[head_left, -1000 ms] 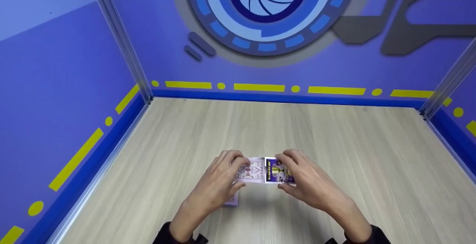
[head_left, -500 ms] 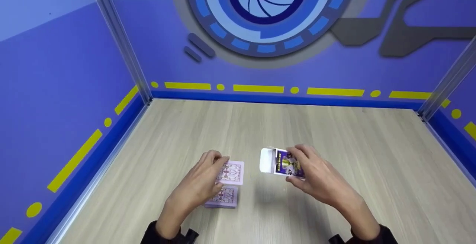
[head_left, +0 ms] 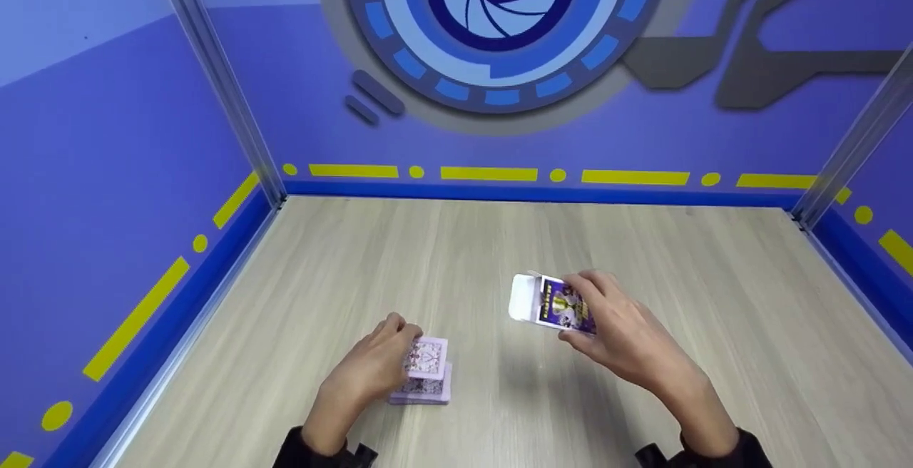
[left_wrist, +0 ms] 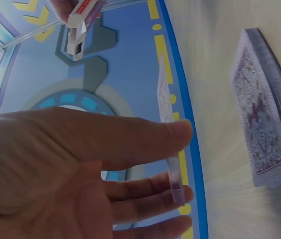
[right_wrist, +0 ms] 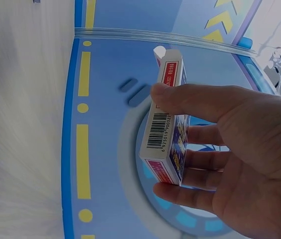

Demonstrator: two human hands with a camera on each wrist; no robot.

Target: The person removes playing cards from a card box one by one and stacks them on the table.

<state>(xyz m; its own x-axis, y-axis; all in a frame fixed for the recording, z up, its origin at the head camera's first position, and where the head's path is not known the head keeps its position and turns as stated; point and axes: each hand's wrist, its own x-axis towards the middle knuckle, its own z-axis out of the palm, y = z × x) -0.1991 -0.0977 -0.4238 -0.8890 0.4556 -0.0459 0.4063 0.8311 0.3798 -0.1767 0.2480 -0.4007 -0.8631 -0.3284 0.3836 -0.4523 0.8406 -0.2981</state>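
Note:
My left hand (head_left: 367, 367) pinches a thin playing card or small packet of cards (head_left: 429, 355), patterned on the back, between thumb and fingers. In the left wrist view this held piece (left_wrist: 164, 97) shows edge-on, apart from the thicker deck of playing cards (left_wrist: 260, 114) lying on the table. From the head view it overlaps the deck's far part. To the right, my right hand (head_left: 628, 336) grips a purple and white card box (head_left: 567, 305) by its long sides, raised over the table. The box's white flap (head_left: 524, 297) stands unfolded toward the left. A barcode side (right_wrist: 158, 132) faces the right wrist camera.
The wood-grain table (head_left: 356, 254) is bounded by a blue printed back wall (head_left: 456, 140) and side walls. Metal posts (head_left: 235, 108) stand at the corners.
The cards have parted from the box mouth. My left hand carried them left and down over the deck, while my right hand moved the box to the right and slightly away.

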